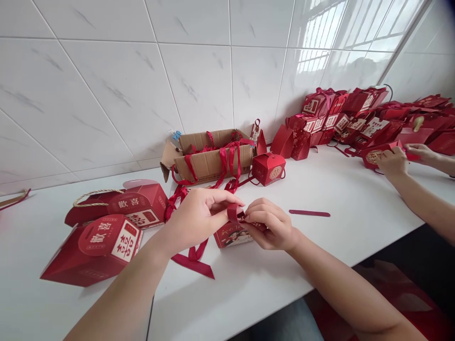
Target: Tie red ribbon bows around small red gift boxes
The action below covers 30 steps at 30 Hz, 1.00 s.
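Note:
In front of me on the table is a small red gift box with printed figures on its side, partly covered by my hands. A dark red strap curves into a loop above the box top. My left hand pinches the loop between thumb and fingers from the left. From the right, my right hand is closed at the strap's lower end, with its fingertips pressed against the box top; the exact grip is partly hidden. A crimson ribbon trails on the table beside the box.
A cardboard box of ribbons stands by the wall. A flat strap lies to the right. Larger red boxes are at left, a small red box behind. At right, a co-worker's hands work near piled gift boxes.

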Available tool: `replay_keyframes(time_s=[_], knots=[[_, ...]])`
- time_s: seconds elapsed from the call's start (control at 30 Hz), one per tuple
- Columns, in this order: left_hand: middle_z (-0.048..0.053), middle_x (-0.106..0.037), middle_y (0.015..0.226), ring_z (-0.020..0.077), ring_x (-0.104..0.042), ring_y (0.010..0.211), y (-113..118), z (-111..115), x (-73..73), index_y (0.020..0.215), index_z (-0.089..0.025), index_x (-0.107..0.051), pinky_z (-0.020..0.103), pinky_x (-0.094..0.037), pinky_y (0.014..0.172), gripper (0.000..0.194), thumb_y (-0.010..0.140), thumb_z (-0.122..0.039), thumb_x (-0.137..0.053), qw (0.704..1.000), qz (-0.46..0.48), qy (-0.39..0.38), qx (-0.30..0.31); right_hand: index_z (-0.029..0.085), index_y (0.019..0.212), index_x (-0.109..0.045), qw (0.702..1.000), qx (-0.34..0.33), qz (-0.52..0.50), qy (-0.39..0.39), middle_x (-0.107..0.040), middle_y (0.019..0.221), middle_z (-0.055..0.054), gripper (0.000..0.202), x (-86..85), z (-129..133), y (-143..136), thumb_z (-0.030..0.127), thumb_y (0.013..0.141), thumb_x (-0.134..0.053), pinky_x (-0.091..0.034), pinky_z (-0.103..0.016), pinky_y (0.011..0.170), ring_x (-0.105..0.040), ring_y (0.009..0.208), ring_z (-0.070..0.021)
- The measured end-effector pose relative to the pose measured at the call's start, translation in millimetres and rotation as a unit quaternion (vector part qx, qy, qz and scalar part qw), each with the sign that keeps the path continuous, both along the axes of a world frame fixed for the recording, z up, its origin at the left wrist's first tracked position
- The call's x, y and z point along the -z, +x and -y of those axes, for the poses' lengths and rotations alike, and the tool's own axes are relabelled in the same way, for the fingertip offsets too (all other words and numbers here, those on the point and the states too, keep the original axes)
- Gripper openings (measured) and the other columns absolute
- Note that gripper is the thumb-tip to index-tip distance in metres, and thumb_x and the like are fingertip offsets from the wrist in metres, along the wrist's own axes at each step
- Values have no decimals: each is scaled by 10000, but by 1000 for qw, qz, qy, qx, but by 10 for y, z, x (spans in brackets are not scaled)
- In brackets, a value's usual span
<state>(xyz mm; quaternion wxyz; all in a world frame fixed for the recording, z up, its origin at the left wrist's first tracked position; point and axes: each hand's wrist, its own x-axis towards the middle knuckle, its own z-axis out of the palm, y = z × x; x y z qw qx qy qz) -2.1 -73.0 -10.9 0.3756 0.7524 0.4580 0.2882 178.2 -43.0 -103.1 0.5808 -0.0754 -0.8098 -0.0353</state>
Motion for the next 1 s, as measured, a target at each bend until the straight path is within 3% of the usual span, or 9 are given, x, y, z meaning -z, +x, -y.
replay_keyframes(time_s=[0.2,0.33,0.43,0.53,0.7,1.0], knots=[[0,-714,852,144,-661,774,-58,53,-63,951,-214,-701,217,-547,659,232,801,-141,-540,996,-34,37,68,178,998,-523,1000,5,2,-10,-605,731,-46,274,9,0,0,31,774,-581,-514,-315,598,-561,661,-161],[-6,-688,927,127,-638,835,-79,71,-108,1015,-224,-662,197,-530,701,355,746,-39,-522,986,-55,70,139,207,947,-536,998,66,4,9,-634,712,-18,246,-4,2,8,49,770,-599,-452,-312,575,-574,624,-155],[-4,-663,883,119,-630,819,-81,13,-55,945,-203,-629,202,-529,704,233,765,-76,-552,989,-31,64,126,220,906,-534,993,115,-17,28,-647,667,6,240,-11,-11,-2,73,753,-647,-416,-306,568,-588,614,-156],[6,-642,823,135,-630,791,-104,-92,31,840,-181,-584,238,-541,689,68,780,-178,-616,995,0,25,97,219,860,-521,991,125,-44,-4,-621,623,18,232,12,-26,-37,128,736,-694,-418,-297,551,-570,560,-143],[41,-647,846,163,-638,814,-181,-200,65,804,-160,-572,303,-558,727,181,750,-283,-693,992,16,-37,116,203,901,-548,988,96,-62,-105,-579,627,13,201,52,1,-88,236,751,-677,-449,-270,497,-523,518,-125],[37,-627,870,167,-634,845,-203,-168,68,800,-172,-531,296,-554,711,114,787,-236,-625,992,14,-39,118,175,931,-642,990,45,-51,-125,-566,788,-52,175,16,44,-90,194,758,-657,-497,-263,513,-559,615,-129]])
